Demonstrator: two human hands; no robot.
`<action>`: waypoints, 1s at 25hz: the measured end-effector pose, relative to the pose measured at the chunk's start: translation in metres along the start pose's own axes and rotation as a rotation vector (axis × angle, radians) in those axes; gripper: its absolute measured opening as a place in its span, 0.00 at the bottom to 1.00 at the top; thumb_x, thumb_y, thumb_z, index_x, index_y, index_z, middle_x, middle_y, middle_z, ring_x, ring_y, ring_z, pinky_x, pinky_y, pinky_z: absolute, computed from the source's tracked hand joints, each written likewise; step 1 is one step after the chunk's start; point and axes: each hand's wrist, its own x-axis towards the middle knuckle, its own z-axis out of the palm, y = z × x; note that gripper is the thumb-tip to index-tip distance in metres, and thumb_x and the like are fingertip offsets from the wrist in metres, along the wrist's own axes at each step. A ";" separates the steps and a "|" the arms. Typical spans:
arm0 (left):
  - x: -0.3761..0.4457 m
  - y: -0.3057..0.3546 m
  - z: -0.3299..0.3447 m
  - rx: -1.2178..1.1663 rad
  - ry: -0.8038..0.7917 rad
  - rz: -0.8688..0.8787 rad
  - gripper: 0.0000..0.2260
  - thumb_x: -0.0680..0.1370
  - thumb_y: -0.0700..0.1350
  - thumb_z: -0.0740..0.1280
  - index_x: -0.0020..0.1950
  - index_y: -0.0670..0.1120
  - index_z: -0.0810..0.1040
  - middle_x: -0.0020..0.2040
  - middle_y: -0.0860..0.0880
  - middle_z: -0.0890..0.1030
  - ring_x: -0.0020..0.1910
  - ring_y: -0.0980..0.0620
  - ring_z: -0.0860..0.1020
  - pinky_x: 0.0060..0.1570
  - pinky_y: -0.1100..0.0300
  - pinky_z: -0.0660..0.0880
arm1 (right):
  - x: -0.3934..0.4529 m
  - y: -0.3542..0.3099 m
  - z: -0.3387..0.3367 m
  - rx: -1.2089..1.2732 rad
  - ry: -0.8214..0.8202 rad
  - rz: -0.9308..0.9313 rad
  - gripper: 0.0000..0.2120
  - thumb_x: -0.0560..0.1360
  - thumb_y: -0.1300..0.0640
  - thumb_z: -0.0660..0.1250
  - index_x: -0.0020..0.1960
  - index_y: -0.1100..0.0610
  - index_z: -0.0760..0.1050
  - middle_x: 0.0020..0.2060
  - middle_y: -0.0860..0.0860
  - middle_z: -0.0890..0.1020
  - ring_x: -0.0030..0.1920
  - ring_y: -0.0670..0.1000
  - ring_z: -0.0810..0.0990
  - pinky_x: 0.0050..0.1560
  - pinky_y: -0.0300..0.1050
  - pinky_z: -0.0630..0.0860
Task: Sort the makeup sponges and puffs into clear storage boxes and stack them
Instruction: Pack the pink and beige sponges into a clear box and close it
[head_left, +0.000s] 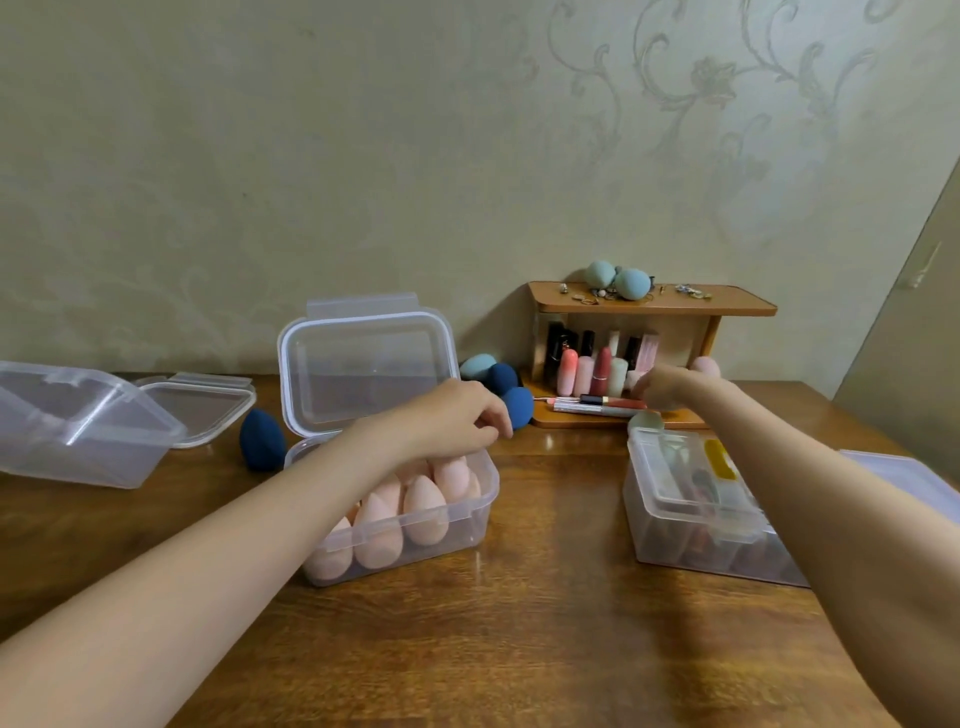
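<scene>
A clear storage box (483, 501) in the middle of the table holds several peach teardrop sponges (426, 512), and its lid (363, 364) stands open behind it. My left hand (457, 415) hovers over the back row with its fingers curled down onto the sponges; whether it grips one is hidden. My right hand (662, 387), blurred and with curled fingers, is at the lower level of a small wooden shelf (654, 304), next to a pink sponge (706, 366). Dark blue sponges (262, 439) (519, 405) and a teal sponge (478, 365) lie loose on the table.
Two teal sponges (632, 283) sit on top of the shelf, with lipsticks (602, 371) below. A shut clear box (691, 499) with mixed items is at the right, a pale green sponge (645, 421) behind it. An empty tilted box (78, 426) and a lid (202, 410) lie at the left.
</scene>
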 end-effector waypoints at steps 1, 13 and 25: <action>0.001 0.000 0.000 0.006 -0.003 -0.001 0.12 0.78 0.40 0.61 0.57 0.49 0.81 0.56 0.52 0.80 0.50 0.60 0.74 0.51 0.67 0.68 | 0.001 0.004 0.000 0.039 0.060 0.010 0.19 0.81 0.57 0.54 0.70 0.56 0.67 0.68 0.54 0.72 0.69 0.55 0.69 0.69 0.48 0.63; -0.056 -0.006 -0.030 -0.115 0.010 -0.119 0.08 0.76 0.43 0.66 0.53 0.50 0.81 0.48 0.54 0.81 0.50 0.56 0.79 0.51 0.63 0.75 | -0.151 -0.077 -0.061 1.048 -0.283 -0.688 0.16 0.74 0.59 0.67 0.59 0.65 0.73 0.50 0.56 0.82 0.47 0.49 0.84 0.46 0.37 0.81; -0.064 -0.020 0.009 0.058 0.061 -0.255 0.05 0.76 0.44 0.64 0.46 0.50 0.80 0.44 0.49 0.81 0.46 0.48 0.79 0.44 0.57 0.75 | -0.134 -0.147 -0.024 0.725 -0.531 -0.559 0.06 0.76 0.60 0.65 0.53 0.60 0.75 0.48 0.51 0.78 0.48 0.48 0.79 0.50 0.38 0.78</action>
